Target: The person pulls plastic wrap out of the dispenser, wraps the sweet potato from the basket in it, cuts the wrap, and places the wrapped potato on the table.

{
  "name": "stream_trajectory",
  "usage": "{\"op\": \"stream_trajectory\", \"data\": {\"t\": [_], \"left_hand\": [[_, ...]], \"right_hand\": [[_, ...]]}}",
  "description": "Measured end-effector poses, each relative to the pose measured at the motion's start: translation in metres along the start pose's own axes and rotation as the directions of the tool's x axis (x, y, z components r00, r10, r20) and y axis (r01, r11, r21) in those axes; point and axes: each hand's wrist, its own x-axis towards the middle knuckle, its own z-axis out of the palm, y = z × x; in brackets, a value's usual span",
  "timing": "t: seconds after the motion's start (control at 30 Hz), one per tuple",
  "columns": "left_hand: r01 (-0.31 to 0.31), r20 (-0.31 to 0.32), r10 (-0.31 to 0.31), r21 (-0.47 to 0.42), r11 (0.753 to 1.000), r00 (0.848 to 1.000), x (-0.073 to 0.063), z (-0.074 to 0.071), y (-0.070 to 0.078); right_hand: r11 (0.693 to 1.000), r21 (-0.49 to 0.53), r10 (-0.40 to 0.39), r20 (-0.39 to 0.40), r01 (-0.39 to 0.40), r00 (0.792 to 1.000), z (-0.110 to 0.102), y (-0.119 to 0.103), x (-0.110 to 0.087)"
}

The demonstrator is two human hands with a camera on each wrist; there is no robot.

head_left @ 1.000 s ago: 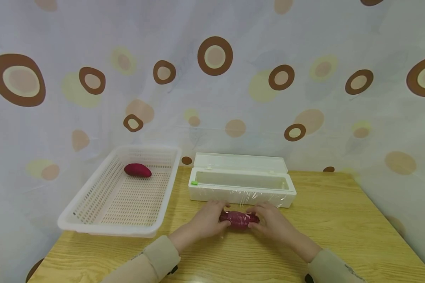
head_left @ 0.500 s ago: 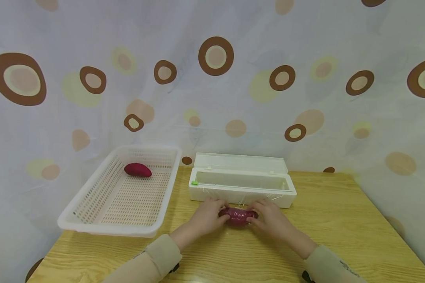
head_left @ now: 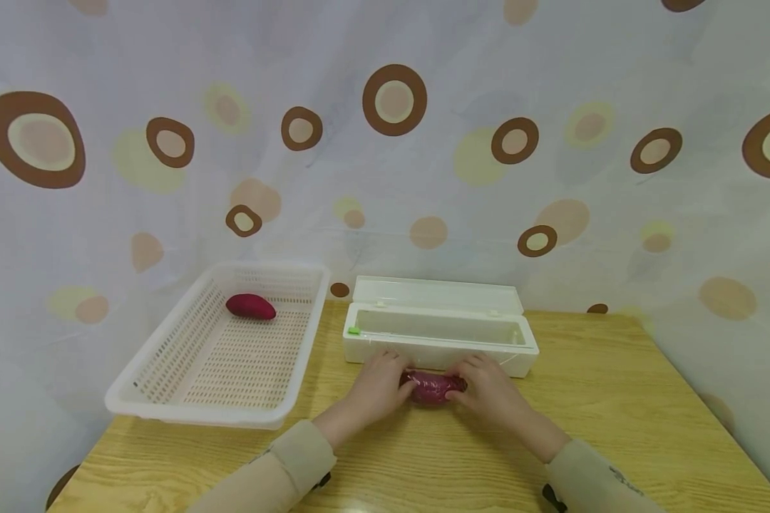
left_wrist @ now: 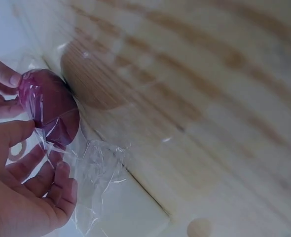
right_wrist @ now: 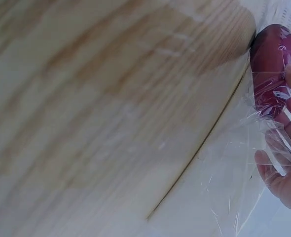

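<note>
A purple sweet potato (head_left: 431,389) wrapped in clear plastic film lies on the table close to the front of the white film dispenser box (head_left: 443,350). My left hand (head_left: 380,385) grips its left end between thumb and fingers. At the opposite end, my right hand (head_left: 488,388) holds it in the same way. In the left wrist view, loose cling film (left_wrist: 98,173) trails from the sweet potato (left_wrist: 52,106) past the fingertips. The right wrist view also has film (right_wrist: 229,182) stretching over the box front beside the fingers.
The dispenser's lid (head_left: 436,295) stands raised at the back, and a green slider (head_left: 354,330) sits at the left of its edge. To the left is a white slotted basket (head_left: 289,385) with an unwrapped sweet potato (head_left: 251,306). A patterned sheet (head_left: 385,185) hangs behind the table (head_left: 616,399).
Both hands have moved the wrapped sweet potato a little away from me, closer to the dispenser box. Less film shows between it and the box.
</note>
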Motion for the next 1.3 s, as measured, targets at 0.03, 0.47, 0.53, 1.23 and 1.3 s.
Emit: {"op": "stream_trajectory", "data": {"t": [0.03,0.47,0.53,1.23,1.3], "left_hand": [[0.003,-0.001,-0.003,0.009,1.000,1.000,0.0004,-0.0003,0.0003],[0.007,0.036,-0.008,0.015,1.000,0.999,0.0007,-0.0032,-0.0026],[0.008,0.042,-0.008,0.017,1.000,0.999,0.0004,-0.0033,-0.0031],[0.092,0.034,-0.091,-0.027,0.995,0.995,0.0072,-0.0021,-0.0064],[0.089,0.033,-0.088,-0.020,0.996,0.996,0.0080,-0.0015,-0.0064]], "right_hand": [[1.000,0.003,-0.001,-0.007,0.001,1.000,0.0003,0.0004,0.0003],[1.000,-0.017,0.000,0.000,0.000,1.000,0.0029,0.0039,0.0026],[1.000,-0.029,0.002,0.005,-0.002,1.000,0.0044,0.0049,0.0026],[0.993,-0.115,0.000,0.028,0.003,1.000,0.0058,0.0037,0.0063],[0.991,-0.136,-0.004,0.036,0.009,0.999,0.0064,0.0035,0.0066]]}}
